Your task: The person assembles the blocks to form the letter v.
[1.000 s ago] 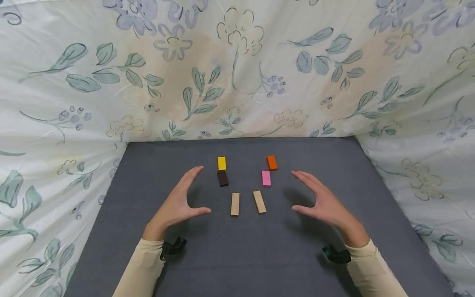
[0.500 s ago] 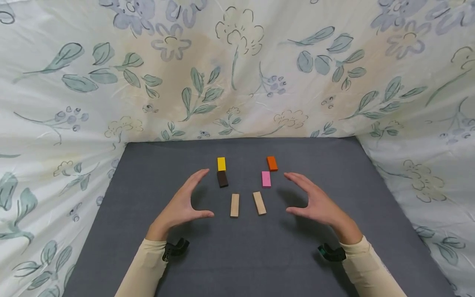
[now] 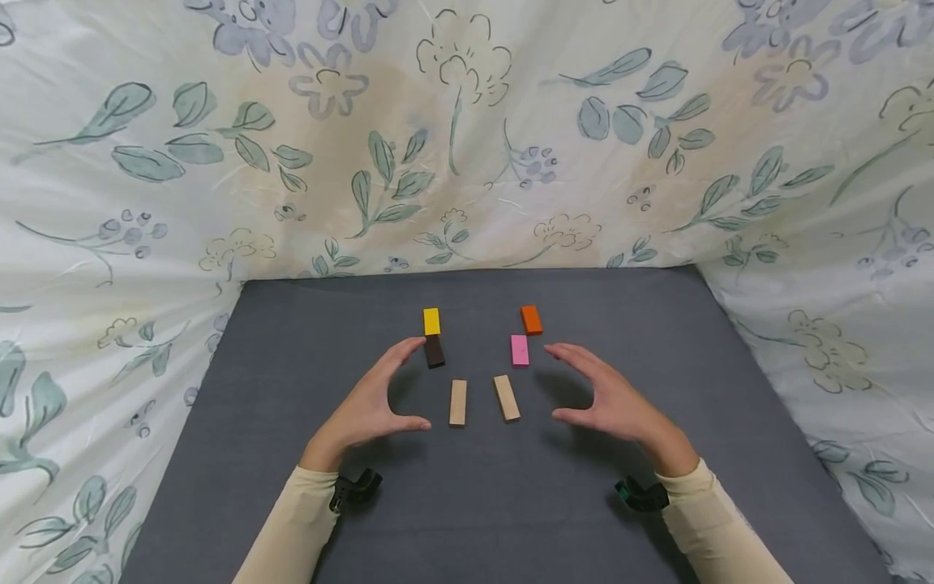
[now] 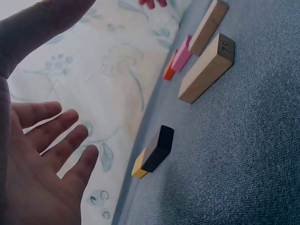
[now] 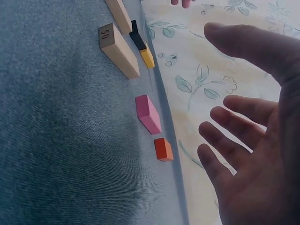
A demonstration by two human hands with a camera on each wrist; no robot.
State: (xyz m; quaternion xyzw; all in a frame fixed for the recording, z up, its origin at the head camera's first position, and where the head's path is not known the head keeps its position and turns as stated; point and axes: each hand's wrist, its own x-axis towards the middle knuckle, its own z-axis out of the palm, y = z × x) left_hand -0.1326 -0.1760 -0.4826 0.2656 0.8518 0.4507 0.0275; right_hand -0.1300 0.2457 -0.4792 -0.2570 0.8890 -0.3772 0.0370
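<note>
My left hand (image 3: 372,405) hovers over the cloth left of the blocks, thumb and fingers spread apart, holding nothing. Its fingertips come near a dark brown block (image 3: 434,352), which lies end to end with a yellow block (image 3: 432,321). On the other side my right hand (image 3: 616,401) is held the same way, nearest a pink block (image 3: 520,351). An orange block (image 3: 532,319) lies just behind the pink one. Between the hands are two plain wooden blocks, the left one (image 4: 206,70) marked 75 on its end and the right one (image 5: 119,51) marked 50.
A dark grey cloth (image 3: 467,519) covers the tabletop. Floral fabric (image 3: 467,146) hangs along the back and both sides. Dark bands (image 3: 356,489) sit on both wrists, over long cream sleeves (image 3: 292,527).
Both hands have moved inward, the left to the right and the right to the left, closer to the blocks. The blocks stay in place on the cloth.
</note>
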